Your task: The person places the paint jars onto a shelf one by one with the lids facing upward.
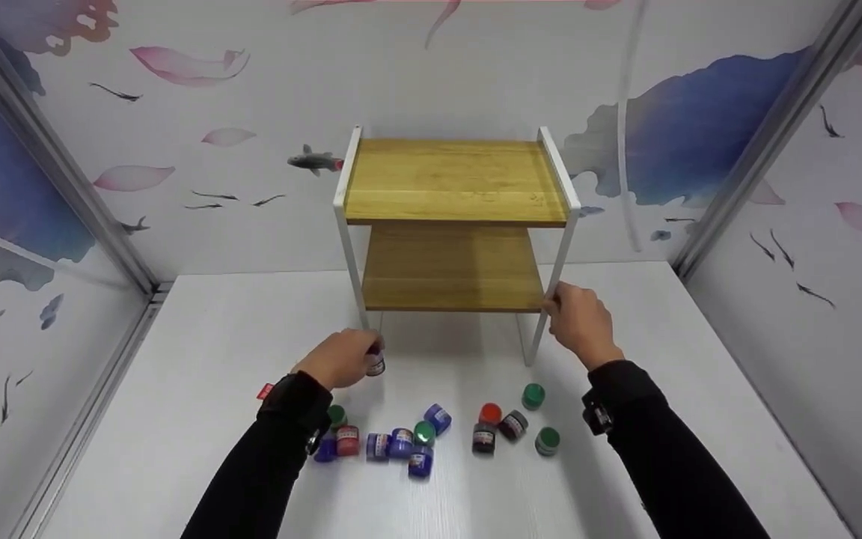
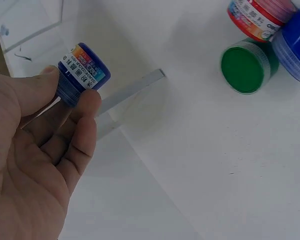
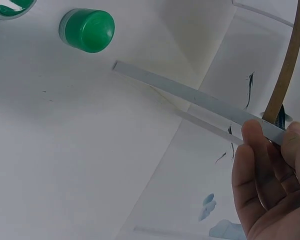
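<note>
My left hand (image 1: 337, 361) pinches a small blue paint jar (image 2: 83, 72) between thumb and fingers, beside the front left leg of a two-tier shelf (image 1: 453, 266). Its printed label shows in the left wrist view, with the jar tilted. On the other side, my right hand (image 1: 583, 322) grips the white front right leg (image 3: 190, 92) at the height of the lower wooden board. Thumb and fingertips meet around that leg in the right wrist view. Near its foot sits a green paint jar (image 1: 533, 396).
In front of the shelf several paint jars lie scattered: a red jar (image 1: 347, 440), blue jars such as this blue jar (image 1: 420, 461), a dark jar (image 1: 484, 438) and another green jar (image 1: 548, 441). A patterned wall (image 1: 266, 97) stands close behind the shelf.
</note>
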Demonstrator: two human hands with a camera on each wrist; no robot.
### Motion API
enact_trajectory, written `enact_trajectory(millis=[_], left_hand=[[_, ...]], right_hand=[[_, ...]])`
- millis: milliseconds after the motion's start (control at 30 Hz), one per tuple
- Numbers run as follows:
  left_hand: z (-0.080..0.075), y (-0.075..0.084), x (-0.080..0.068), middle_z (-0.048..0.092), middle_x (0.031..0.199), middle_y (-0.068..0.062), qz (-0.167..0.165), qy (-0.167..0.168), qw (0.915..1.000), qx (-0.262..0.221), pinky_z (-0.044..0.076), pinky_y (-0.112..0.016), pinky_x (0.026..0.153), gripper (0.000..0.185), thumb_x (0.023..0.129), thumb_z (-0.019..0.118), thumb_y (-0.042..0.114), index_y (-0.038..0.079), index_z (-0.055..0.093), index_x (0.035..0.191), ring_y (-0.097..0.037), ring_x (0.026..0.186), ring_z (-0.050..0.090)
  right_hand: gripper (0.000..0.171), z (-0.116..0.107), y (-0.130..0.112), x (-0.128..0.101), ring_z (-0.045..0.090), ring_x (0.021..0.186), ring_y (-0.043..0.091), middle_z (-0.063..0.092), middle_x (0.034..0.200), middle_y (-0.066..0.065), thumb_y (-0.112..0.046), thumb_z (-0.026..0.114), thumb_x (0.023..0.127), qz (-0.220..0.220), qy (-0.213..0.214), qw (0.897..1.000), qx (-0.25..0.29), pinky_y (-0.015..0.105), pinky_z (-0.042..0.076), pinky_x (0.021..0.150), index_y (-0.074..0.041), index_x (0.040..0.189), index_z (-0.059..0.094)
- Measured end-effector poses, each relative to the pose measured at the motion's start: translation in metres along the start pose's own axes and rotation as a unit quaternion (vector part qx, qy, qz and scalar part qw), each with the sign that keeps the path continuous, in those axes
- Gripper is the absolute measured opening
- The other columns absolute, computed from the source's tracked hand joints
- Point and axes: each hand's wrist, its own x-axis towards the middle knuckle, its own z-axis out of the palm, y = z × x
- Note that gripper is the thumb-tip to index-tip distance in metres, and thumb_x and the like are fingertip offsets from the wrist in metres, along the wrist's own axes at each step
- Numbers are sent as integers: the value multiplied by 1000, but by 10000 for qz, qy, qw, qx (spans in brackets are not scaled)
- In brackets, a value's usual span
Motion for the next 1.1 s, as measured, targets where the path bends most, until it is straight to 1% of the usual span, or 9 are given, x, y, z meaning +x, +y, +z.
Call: enact_trajectory(millis=[100,233,333,500,567,733,833,1100], left_hand=[[-6,10,-2,68,104,-8,-43,-155,9999,4,51,-43,94,22,98,57,15,9,64,118,-23,94,62],[-15,22,-4,67,107,-8,12,-291,9996,53,51,-44,95,23,98,57,15,10,63,120,-24,97,60],[-21,31,-5,67,106,-8,143,-322,9993,92,50,-43,95,22,98,56,15,10,64,118,-23,96,59],[-34,45,-10,66,102,-6,455,-246,9982,295,51,-39,91,19,99,55,15,9,65,113,-21,92,58],[-40,50,-11,67,102,-6,544,-257,9974,390,52,-38,90,19,99,54,14,9,65,114,-19,91,58],[-60,64,-16,67,110,-5,612,-365,9964,469,53,-38,93,24,100,53,16,10,64,121,-18,94,60],[-72,71,-19,67,113,-6,665,-334,9957,551,52,-38,95,26,100,53,17,10,63,124,-19,97,60],[-105,89,-24,66,114,-7,707,-211,9947,718,52,-40,96,23,101,53,19,12,62,121,-21,100,60]], right_hand=[[18,0,0,0,66,72,24,70,88,16,-16,57,98,35,-21,10000,-34,37,53,63,0,102,64],[18,1,0,0,65,72,23,70,88,15,-16,58,98,84,-18,10000,-37,37,53,64,0,102,65],[17,2,1,0,65,70,23,70,86,14,-16,58,98,70,21,10000,-30,36,53,63,0,101,65],[18,3,3,0,69,73,28,71,86,17,-16,60,97,-189,247,9993,-202,41,54,62,1,96,65],[18,3,3,0,70,76,30,71,86,18,-15,60,97,-233,289,9990,-243,43,55,63,2,96,65],[18,3,2,0,70,78,30,72,89,17,-16,60,97,-118,251,9994,-216,43,55,65,1,97,66],[17,4,2,0,70,79,29,72,89,17,-16,60,97,-102,227,9995,-212,43,54,66,1,97,66],[17,3,1,0,70,81,31,71,90,18,-15,59,97,-122,221,9995,-192,45,55,68,1,98,66]])
